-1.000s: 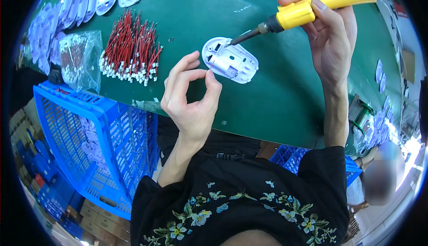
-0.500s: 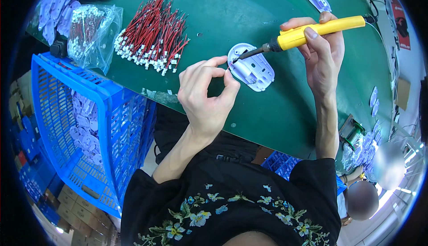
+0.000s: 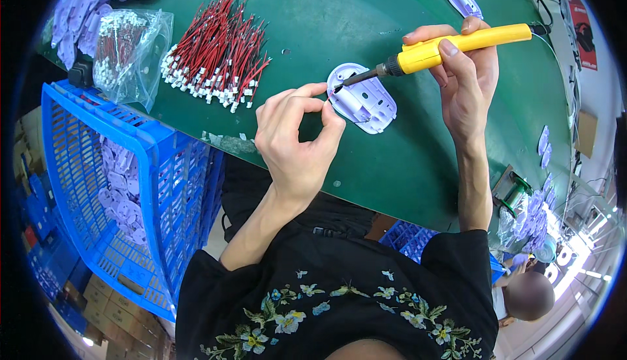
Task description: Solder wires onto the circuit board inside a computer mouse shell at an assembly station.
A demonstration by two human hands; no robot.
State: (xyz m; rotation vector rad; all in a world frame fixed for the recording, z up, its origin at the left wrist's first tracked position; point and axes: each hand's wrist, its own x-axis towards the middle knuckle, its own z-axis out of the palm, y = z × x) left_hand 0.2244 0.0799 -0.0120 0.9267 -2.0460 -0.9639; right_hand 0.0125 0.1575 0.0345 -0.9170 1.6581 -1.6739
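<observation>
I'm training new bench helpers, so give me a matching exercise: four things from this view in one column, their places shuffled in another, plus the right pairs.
Things
1. Soldering iron
2. Loose red wires
3. Blue crate
4. White shell

Places
A. Beside the table, with pale parts inside
B. On the table, at the iron's tip
C. In the right hand
D. Heaped on the table, next to a clear bag

Pairs: 1-C, 2-D, 3-A, 4-B
</observation>
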